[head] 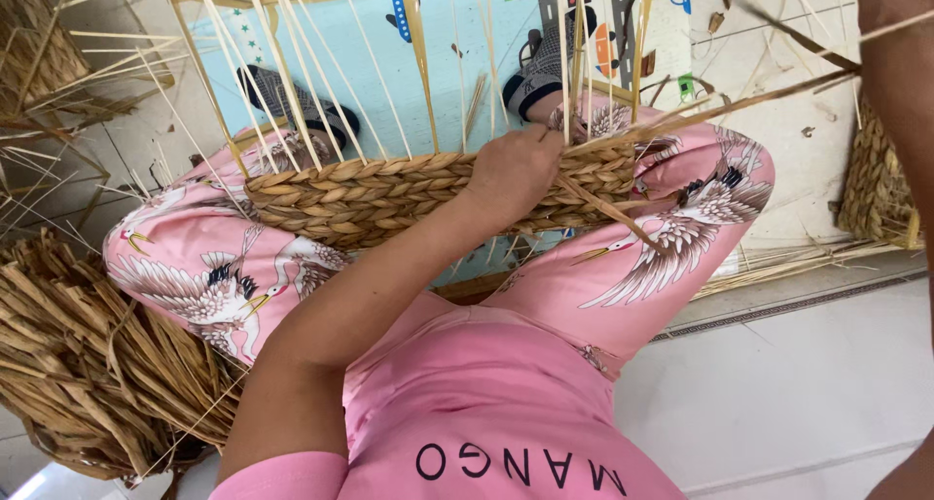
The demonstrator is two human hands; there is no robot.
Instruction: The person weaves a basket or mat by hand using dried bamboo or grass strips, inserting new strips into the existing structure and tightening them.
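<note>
Left hand point(514, 174) is down on the woven basket point(389, 194), which sits across the person's lap between the knees. The fingers curl over the top edge of the braided band and press on the weave, closed on the basket's rim. From that rim a fan of thin upright stakes point(292, 62) rises toward the top of the view, spread well apart, with a pale wooden frame point(413, 33) standing among them.

Right hand point(890, 33) is up at the far right edge, raised well away from the basket. A long flat strand point(720, 106) runs from the weave beside the left hand up toward that raised hand, pulled out in a straight line. The right hand's fingers are cut off by the picture's edge, so whether they are pinched on the strand I cannot tell; it looks likely but the grip itself is out of sight.

The legs wear pink trousers point(671, 228) printed with white cranes, and the feet in dark patterned slippers point(545, 67) rest on a light blue mat point(438, 82). At lower left a thick bundle of dried straw point(88, 364) lies on the floor just beside the left knee. Another woven basket point(876, 189) stands at the right, near the raised arm, on the pale tiled floor point(798, 383).
</note>
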